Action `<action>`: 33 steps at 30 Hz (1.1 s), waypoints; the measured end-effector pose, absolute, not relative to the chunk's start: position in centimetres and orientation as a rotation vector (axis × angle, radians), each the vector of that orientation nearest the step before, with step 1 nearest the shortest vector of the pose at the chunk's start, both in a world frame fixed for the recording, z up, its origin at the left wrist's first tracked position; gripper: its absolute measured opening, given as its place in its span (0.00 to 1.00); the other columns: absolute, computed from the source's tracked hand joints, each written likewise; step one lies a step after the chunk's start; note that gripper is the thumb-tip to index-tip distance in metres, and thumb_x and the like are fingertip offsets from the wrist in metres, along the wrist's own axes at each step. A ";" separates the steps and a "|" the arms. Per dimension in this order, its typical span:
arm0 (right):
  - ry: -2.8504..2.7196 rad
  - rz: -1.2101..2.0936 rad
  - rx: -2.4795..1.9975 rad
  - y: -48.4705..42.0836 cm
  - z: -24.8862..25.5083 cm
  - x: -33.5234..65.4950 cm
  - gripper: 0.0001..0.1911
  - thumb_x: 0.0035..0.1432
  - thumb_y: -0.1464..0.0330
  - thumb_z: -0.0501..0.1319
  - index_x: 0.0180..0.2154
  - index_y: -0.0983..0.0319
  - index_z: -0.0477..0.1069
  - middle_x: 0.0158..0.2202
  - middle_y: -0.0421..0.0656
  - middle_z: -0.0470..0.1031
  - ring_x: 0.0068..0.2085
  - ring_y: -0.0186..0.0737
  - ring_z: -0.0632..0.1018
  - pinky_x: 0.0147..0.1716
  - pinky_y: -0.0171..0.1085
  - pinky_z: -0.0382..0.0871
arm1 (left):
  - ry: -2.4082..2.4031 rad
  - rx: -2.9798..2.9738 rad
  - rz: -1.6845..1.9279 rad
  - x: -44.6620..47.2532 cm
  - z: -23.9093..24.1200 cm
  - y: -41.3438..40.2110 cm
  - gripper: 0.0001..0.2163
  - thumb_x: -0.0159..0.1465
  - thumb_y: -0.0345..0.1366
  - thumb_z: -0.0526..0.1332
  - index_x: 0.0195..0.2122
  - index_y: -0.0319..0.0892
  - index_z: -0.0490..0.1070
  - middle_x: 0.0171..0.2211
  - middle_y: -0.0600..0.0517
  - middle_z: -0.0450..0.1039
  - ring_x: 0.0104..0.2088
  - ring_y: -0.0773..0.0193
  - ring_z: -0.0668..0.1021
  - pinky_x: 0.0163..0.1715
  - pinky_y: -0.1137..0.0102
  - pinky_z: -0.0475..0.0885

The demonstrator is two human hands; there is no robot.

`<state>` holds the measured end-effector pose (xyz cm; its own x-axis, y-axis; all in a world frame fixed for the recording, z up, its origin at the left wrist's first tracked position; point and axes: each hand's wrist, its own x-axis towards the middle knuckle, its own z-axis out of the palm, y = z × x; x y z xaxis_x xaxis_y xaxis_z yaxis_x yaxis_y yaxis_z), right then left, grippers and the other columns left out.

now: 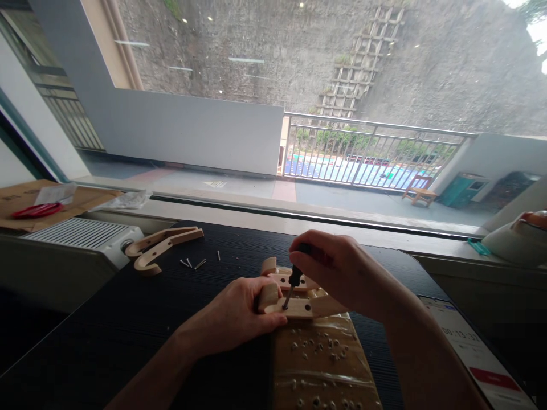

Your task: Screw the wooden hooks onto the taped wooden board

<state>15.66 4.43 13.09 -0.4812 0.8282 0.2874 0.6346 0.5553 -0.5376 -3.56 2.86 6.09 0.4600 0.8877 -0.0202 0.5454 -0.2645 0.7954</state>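
My left hand grips the curved end of a wooden hook piece that lies on a brown board dotted with small holes. My right hand is closed round the black handle of a screwdriver. Its tip stands in a hole of that hook piece. A second wooden hook piece lies just behind the first. Both hands are at the middle of the black table.
Two more wooden hooks lie at the table's far left, with several loose screws beside them. A phone with a lit screen lies at the right edge. A white radiator stands left; a window sill runs behind.
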 end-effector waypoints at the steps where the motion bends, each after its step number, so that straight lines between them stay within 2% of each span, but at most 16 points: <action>1: -2.292 0.501 -1.133 4.2 13.3 15.6 0.09 0.60 0.63 0.53 0.36 0.59 0.70 0.23 0.35 0.65 0.23 0.28 0.62 0.22 0.28 0.55 | 1.192 1.944 0.561 -3.6 6.1 2.9 0.08 0.55 0.40 0.61 0.32 0.41 0.69 0.28 0.58 0.63 0.27 0.69 0.64 0.26 0.76 0.59; 5: -2.373 0.495 -1.008 3.5 13.6 15.3 0.07 0.60 0.68 0.53 0.37 0.59 0.70 0.26 0.35 0.68 0.25 0.27 0.63 0.25 0.28 0.56 | 1.194 1.935 0.542 -3.6 6.1 3.0 0.09 0.55 0.41 0.60 0.30 0.41 0.68 0.26 0.59 0.61 0.26 0.70 0.63 0.24 0.76 0.58; 12: -2.269 0.305 -1.243 4.3 13.0 15.6 0.12 0.60 0.59 0.53 0.32 0.59 0.69 0.19 0.34 0.63 0.22 0.28 0.60 0.21 0.30 0.51 | 1.191 1.942 0.543 -3.6 5.9 3.0 0.09 0.56 0.40 0.61 0.34 0.41 0.69 0.29 0.58 0.64 0.28 0.69 0.66 0.27 0.76 0.60; 19: -2.414 0.460 -0.976 3.0 13.9 15.5 0.10 0.62 0.67 0.52 0.42 0.58 0.69 0.28 0.35 0.71 0.27 0.27 0.66 0.26 0.28 0.56 | 1.201 1.932 0.527 -3.6 6.2 3.0 0.10 0.55 0.41 0.60 0.26 0.40 0.64 0.24 0.60 0.58 0.25 0.71 0.61 0.23 0.76 0.56; 22: -2.379 0.472 -1.029 3.3 13.7 15.4 0.10 0.62 0.64 0.51 0.38 0.59 0.70 0.26 0.35 0.70 0.26 0.27 0.65 0.25 0.28 0.56 | 1.212 1.922 0.527 -3.5 6.3 3.0 0.10 0.55 0.42 0.60 0.26 0.40 0.64 0.25 0.59 0.60 0.25 0.70 0.62 0.24 0.76 0.57; 27: -2.262 0.325 -1.215 4.3 13.0 15.6 0.15 0.61 0.58 0.50 0.31 0.59 0.70 0.19 0.34 0.62 0.22 0.28 0.60 0.21 0.30 0.51 | 1.232 1.942 0.562 -3.5 6.3 2.9 0.09 0.54 0.40 0.60 0.30 0.39 0.68 0.27 0.57 0.65 0.27 0.69 0.65 0.27 0.76 0.60; 29: -2.262 0.301 -1.198 4.2 13.0 15.6 0.14 0.61 0.60 0.51 0.32 0.59 0.70 0.19 0.34 0.62 0.21 0.28 0.60 0.21 0.30 0.52 | 1.228 1.947 0.570 -3.5 6.2 2.9 0.09 0.54 0.40 0.60 0.30 0.39 0.69 0.27 0.57 0.65 0.27 0.69 0.66 0.27 0.76 0.60; 33: -2.335 0.310 -1.053 3.6 13.4 15.4 0.10 0.61 0.67 0.52 0.39 0.59 0.70 0.25 0.36 0.69 0.25 0.28 0.64 0.25 0.30 0.54 | 1.218 1.935 0.552 -3.6 6.1 2.9 0.09 0.54 0.40 0.60 0.31 0.40 0.70 0.27 0.57 0.65 0.27 0.69 0.66 0.26 0.76 0.60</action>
